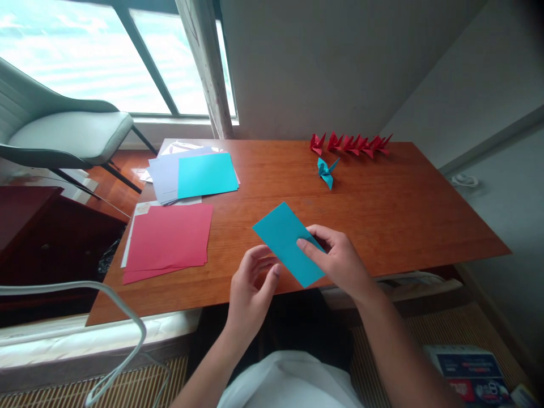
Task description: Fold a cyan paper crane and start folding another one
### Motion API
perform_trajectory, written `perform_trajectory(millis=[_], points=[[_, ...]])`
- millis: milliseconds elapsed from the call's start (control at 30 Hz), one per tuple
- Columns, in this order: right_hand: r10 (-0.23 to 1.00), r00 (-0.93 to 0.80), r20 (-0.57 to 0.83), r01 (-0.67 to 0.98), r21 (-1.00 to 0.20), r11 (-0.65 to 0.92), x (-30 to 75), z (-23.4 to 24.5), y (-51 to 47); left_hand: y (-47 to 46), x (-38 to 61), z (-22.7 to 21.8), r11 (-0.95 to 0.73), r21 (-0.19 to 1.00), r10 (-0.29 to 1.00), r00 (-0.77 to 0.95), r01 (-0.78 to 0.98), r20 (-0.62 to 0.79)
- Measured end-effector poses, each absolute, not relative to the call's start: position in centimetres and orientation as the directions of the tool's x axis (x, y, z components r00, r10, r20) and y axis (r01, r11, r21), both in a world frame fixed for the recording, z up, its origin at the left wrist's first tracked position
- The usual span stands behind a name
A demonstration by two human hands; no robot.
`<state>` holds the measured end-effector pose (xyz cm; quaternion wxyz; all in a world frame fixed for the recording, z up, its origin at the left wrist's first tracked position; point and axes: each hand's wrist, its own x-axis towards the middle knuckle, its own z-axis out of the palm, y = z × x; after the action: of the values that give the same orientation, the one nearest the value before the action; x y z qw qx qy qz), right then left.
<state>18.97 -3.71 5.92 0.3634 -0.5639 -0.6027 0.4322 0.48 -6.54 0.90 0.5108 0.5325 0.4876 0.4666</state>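
A rectangular piece of blue paper point(285, 241) is tilted above the front of the wooden table. My right hand point(338, 258) pinches it near its right edge, thumb on top and fingers beneath. Beside its left lower edge is my left hand point(254, 283), fingers curved and the thumb apart from them; its fingertips come close to the paper's edge, and I cannot tell whether they touch it. Behind the paper, a folded blue paper crane point(327, 171) stands on the table, in front of a row of several red paper cranes point(351, 143).
On the table's left lie red paper sheets point(170, 238) and, farther back, a blue sheet point(208, 175) on pale lilac sheets point(165, 178). A grey chair point(72, 133) stands by the window. A white cable-like loop point(127, 309) rises at the lower left.
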Motion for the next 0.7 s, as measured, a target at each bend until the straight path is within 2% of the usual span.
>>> perform_trajectory(millis=[100, 200, 367, 533, 600, 700], points=[[0.988, -0.126, -0.088, 0.311, -0.949, -0.045, 18.9, 6.1, -4.4, -6.1, 0.7, 1.4, 0.201, 0.961, 0.977, 0.115, -0.190, -0.182], [0.988, -0.118, -0.098, 0.304, -0.951, -0.058, 18.9, 6.1, -4.8, -5.9, 0.8, 1.7, 0.289, 0.916, 0.957, 0.114, -0.278, -0.267], [0.988, -0.098, -0.120, 0.251, -0.964, -0.092, 19.2, 5.9, -4.7, -5.9, 0.6, 1.7, 0.285, 0.916, 0.958, 0.059, -0.282, -0.280], [0.996, -0.046, -0.082, 0.318, -0.946, -0.063, 19.1, 5.6, -4.6, -5.9, 0.6, 1.6, 0.268, 0.922, 0.962, 0.022, -0.280, -0.273], [0.991, -0.095, -0.094, 0.335, -0.940, -0.058, 19.1, 5.4, -4.7, -5.9, 0.6, 1.5, 0.260, 0.919, 0.961, -0.008, -0.295, -0.275], [0.954, -0.255, -0.159, 0.375, -0.926, -0.054, 19.5, 4.8, -4.7, -5.8, 0.6, 1.4, 0.228, 0.934, 0.966, -0.053, -0.276, -0.252]])
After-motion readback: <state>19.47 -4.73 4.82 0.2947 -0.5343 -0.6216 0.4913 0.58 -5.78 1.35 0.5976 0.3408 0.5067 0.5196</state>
